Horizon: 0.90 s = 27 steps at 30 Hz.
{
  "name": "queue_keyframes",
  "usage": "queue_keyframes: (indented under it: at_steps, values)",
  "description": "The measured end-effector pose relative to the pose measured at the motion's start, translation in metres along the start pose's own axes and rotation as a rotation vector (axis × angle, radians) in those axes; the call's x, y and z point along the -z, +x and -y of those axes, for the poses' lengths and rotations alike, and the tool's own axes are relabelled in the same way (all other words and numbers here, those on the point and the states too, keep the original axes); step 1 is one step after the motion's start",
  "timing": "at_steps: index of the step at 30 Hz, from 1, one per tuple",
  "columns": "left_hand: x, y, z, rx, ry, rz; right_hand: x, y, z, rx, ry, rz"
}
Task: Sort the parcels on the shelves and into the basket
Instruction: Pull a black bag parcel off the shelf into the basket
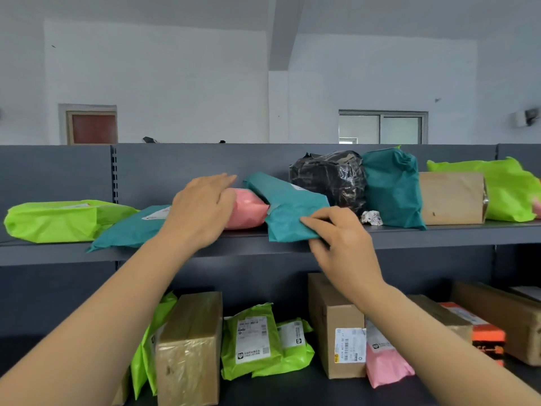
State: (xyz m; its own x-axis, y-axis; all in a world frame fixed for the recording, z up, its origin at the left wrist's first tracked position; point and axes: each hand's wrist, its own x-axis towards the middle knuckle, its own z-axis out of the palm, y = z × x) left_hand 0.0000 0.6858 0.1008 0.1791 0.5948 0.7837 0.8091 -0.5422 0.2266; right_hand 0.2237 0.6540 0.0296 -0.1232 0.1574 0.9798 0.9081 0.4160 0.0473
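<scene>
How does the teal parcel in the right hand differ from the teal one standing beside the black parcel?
The held teal parcel lies tilted against the pink parcel, overhanging the upper shelf; the standing teal parcel is upright beside the black parcel. The right hand pinches the held one; no hand touches the standing one. A white label shows on the held one, none on the standing one. Both are teal mailers on that shelf.

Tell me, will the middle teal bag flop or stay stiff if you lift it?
Probably floppy: the middle teal bag looks like thin, creased plastic draped on the pink bag. It likely slides easily, since its corner hangs off the shelf edge where the right hand pinches it.
</scene>
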Motion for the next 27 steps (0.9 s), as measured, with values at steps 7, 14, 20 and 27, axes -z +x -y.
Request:
queue_keyframes:
  at_steps: [7, 14, 20, 27]
  values:
    - [-0.026, -0.023, -0.049, 0.045, -0.172, 0.096, 0.002, -0.018, 0.0, -0.083, 0.152, 0.169]
    - [-0.051, -0.039, -0.052, 0.084, -0.374, 0.137, 0.027, 0.005, 0.001, -0.504, 0.516, 0.098]
    - [-0.05, -0.051, -0.051, 0.096, -0.386, 0.229, 0.023, 0.032, -0.011, -0.932, 0.674, 0.363]
    - [-0.046, -0.056, -0.043, 0.134, -0.525, 0.229, 0.009, 0.04, 0.001, -0.904, 0.82, 0.32]
